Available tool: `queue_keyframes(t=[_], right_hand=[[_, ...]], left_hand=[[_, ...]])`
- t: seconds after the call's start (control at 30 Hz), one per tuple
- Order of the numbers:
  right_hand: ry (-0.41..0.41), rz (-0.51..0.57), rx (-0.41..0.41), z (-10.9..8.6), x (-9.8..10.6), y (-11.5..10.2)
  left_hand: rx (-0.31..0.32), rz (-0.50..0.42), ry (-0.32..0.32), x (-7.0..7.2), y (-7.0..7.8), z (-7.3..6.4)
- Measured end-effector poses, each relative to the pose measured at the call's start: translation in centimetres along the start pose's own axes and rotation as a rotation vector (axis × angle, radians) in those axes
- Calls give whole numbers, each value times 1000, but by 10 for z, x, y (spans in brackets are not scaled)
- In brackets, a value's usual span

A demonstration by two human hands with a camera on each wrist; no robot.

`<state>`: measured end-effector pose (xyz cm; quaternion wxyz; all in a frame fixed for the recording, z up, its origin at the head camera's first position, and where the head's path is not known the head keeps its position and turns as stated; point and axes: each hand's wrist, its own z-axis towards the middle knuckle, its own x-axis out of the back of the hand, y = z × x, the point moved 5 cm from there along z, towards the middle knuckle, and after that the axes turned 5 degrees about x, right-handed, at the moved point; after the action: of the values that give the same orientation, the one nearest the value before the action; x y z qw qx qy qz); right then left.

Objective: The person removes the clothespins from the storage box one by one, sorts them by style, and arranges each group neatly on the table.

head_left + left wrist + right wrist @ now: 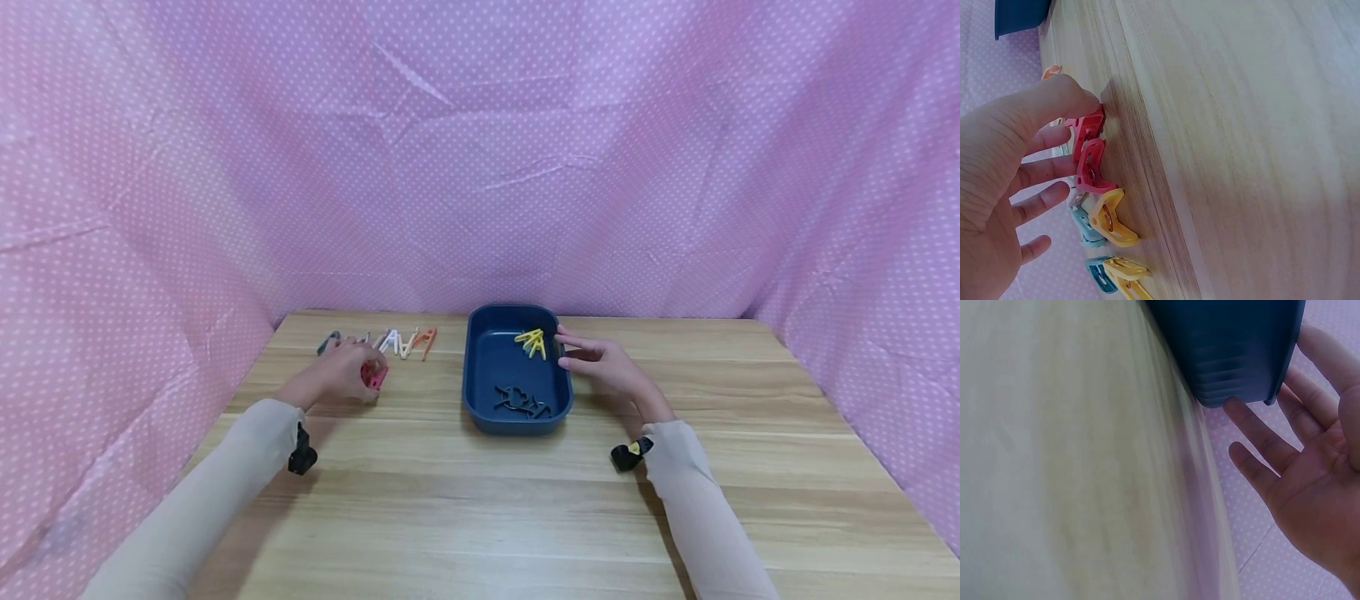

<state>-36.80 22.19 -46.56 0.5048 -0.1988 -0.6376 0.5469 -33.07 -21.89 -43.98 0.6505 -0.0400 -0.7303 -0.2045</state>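
Observation:
At the left, my left hand (343,371) has its thumb and index finger about a red plastic clothespin (1087,130). A second red clothespin (1092,167) stands right beside it, close to the middle fingertip. Yellow clothespins (1110,219) and a teal one (1087,227) are lined up below the fingers in the left wrist view. My right hand (603,363) touches the right wall of a dark blue tray (471,371) with extended fingers. Inside the tray, yellow clothespins (532,342) lie near the back and dark clips (521,402) near the front.
White (391,340), cream (408,343) and orange (426,340) clothespins stand between my left hand and the tray. The wooden table (487,517) runs back to a pink dotted curtain (510,167) that also hangs at both sides.

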Motion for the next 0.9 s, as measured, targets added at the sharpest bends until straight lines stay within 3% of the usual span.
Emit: queue_keyframes(t=[0.27,0.6,0.9], right_hand=[[-2,2,1,0,0,-2],[0,4,13,0,0,-2],[0,0,12,0,-1,-3]], left_hand=[[4,38,18,0,0,-2],[61,69,20,-1,1,0],[49,71,31,-2,2,1]])
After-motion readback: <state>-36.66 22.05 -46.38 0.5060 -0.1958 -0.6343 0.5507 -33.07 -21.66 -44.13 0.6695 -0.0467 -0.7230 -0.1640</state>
